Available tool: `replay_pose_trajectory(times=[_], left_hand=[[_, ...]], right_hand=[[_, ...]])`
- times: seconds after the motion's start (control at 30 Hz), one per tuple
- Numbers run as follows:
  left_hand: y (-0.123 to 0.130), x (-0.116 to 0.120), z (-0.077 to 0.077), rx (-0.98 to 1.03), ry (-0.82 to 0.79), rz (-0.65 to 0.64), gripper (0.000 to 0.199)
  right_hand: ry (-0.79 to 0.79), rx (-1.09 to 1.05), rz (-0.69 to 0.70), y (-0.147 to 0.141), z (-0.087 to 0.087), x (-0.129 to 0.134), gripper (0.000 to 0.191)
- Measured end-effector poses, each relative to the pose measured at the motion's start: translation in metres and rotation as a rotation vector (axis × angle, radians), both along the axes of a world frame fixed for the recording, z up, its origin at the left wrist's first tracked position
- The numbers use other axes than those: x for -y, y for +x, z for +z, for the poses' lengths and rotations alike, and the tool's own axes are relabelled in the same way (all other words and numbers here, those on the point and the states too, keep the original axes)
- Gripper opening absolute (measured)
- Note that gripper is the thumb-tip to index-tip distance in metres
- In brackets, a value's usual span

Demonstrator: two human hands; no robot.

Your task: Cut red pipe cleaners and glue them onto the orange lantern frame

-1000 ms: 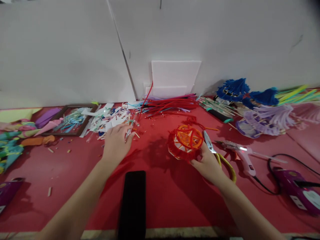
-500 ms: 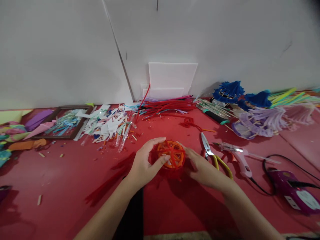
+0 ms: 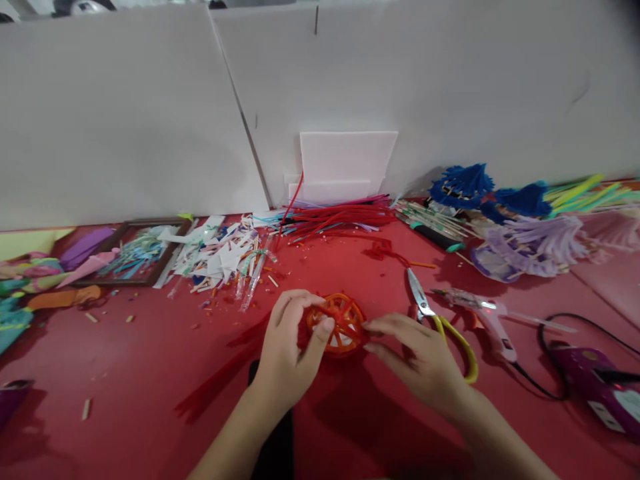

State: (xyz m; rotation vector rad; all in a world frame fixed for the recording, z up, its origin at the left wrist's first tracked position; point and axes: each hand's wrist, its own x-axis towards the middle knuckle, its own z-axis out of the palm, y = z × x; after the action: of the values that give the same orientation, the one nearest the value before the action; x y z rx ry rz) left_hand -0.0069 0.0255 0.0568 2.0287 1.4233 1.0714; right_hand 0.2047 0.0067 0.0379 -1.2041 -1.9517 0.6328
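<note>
Currently the left hand point(image 3: 290, 350) holds the round orange-and-red piece point(image 3: 342, 321) over the red table point(image 3: 145, 373); the right hand point(image 3: 427, 357) is narrowed at the piece's right edge, though I cannot tell whether it pinches anything, with yellow-handled scissors point(image 3: 425, 308) lying nearby

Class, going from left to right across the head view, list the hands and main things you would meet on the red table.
Wooden picture frame, pile of paper scraps, left hand, orange-and-red wheel-shaped craft, right hand, pink glue gun, purple power strip at the right.
</note>
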Motion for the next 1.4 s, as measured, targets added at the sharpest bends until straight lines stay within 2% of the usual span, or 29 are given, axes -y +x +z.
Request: replay_pose_trajectory(times=[0.1, 0.27, 0.33, 0.63, 1.17, 1.4], left_hand=[[-0.001, -0.006, 0.006, 0.044, 0.015, -0.019, 0.014], [0.003, -0.008, 0.013, 0.072, 0.147, -0.144, 0.013], [0.005, -0.006, 0.013, 0.072, 0.197, -0.14, 0.011], [0.015, 0.0, 0.007, 0.06, 0.283, -0.014, 0.009], [0.017, 0.001, 0.004, 0.037, 0.286, -0.027, 0.014], [0.019, 0.004, 0.002, 0.024, 0.281, 0.012, 0.012]], right_hand=[[0.056, -0.021, -0.023, -0.003, -0.004, -0.002, 0.014], [0.227, -0.075, 0.06, -0.002, -0.005, -0.006, 0.013], [0.262, -0.078, 0.075, -0.002, -0.005, -0.007, 0.011], [0.237, -0.089, 0.143, -0.005, -0.001, -0.005, 0.016], [0.302, -0.008, 0.174, -0.009, 0.001, -0.003, 0.023], [0.306, -0.027, 0.142, -0.008, -0.001, 0.0, 0.017]])
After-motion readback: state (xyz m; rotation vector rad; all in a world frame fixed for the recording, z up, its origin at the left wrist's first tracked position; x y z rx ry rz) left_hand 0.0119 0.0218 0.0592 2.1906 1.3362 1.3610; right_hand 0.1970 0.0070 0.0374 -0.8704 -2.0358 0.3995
